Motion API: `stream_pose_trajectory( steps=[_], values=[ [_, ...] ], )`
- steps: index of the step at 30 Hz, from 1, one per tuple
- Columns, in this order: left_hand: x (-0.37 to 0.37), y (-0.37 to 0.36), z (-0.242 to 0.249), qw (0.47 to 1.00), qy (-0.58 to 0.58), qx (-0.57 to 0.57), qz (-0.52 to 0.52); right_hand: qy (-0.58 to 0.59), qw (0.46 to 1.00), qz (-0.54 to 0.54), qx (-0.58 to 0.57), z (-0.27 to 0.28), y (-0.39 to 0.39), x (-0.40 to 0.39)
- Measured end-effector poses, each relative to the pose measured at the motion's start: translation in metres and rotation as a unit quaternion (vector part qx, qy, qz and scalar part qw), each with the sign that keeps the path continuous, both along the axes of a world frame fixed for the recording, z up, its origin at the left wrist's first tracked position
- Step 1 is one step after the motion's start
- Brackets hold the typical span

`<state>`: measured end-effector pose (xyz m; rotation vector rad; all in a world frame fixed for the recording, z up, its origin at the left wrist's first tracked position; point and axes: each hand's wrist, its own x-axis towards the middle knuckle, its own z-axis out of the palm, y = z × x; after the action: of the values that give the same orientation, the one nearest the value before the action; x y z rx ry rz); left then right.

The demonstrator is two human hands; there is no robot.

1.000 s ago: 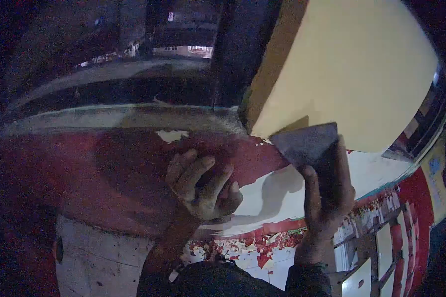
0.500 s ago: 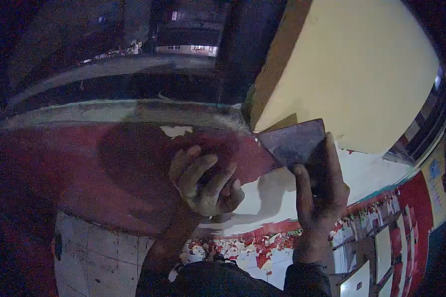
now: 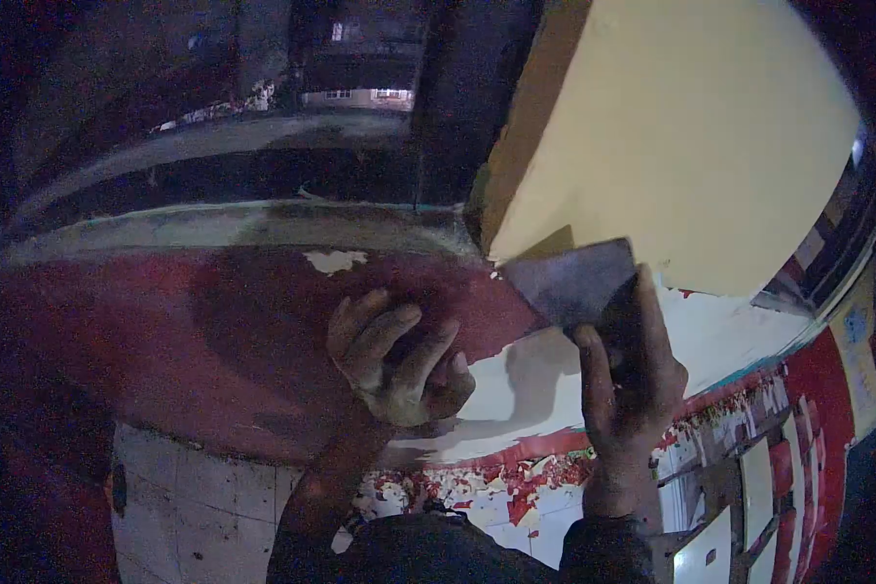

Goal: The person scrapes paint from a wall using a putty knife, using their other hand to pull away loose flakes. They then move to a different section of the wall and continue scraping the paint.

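My right hand [image 3: 638,380] is closed around a wide, flat scraper [image 3: 579,282] with a grey blade; its handle is mostly hidden by the fingers. The blade's left corner lies at the boundary of the dark red paint [image 3: 263,331] and a bare white patch [image 3: 516,384], close under the cream wall corner. Left of it, my left hand [image 3: 399,365] hovers in front of the red paint, fingers loosely bent and apart, with nothing visible in them. A small pale chip mark [image 3: 336,261] shows in the red surface above that hand.
Red and white paint flakes [image 3: 516,487] litter the tiled floor [image 3: 200,506] below. A cream wall [image 3: 701,146] rises at upper right. Beyond the ledge [image 3: 360,229], at upper left, is a dark opening with lit windows [image 3: 389,94]. White-and-red panels [image 3: 749,506] stand at lower right.
The whole view has shifted slightly. My right hand keeps its grip on the scraper, whose blade has tilted a little against the wall. My left hand keeps nearly the same pose.
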<state>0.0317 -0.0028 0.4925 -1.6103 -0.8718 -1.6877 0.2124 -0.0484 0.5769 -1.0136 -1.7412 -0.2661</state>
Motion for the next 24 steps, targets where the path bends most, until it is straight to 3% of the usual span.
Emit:
stream_pose_trajectory(
  steps=[14, 16, 18, 20, 24],
  values=[
    [0.000, 0.000, 0.001, 1.000, -0.008, -0.001, -0.005, 0.017, 0.997, 0.031, -0.074, 0.002, -0.008, 0.001],
    [0.000, 0.004, 0.002, 0.999, -0.020, 0.031, -0.017, 0.145, 0.986, 0.028, -0.080, 0.003, -0.006, 0.006],
    [0.000, -0.001, 0.001, 1.000, -0.017, 0.005, -0.009, 0.001, 0.999, 0.018, -0.037, 0.002, 0.005, -0.009],
    [0.002, -0.001, 0.001, 1.000, -0.025, 0.001, -0.015, -0.021, 0.997, 0.052, -0.051, 0.013, -0.002, -0.015],
    [-0.001, 0.004, -0.005, 0.999, -0.027, 0.021, -0.024, 0.043, 0.998, 0.011, -0.037, 0.004, -0.005, 0.003]
  ],
)
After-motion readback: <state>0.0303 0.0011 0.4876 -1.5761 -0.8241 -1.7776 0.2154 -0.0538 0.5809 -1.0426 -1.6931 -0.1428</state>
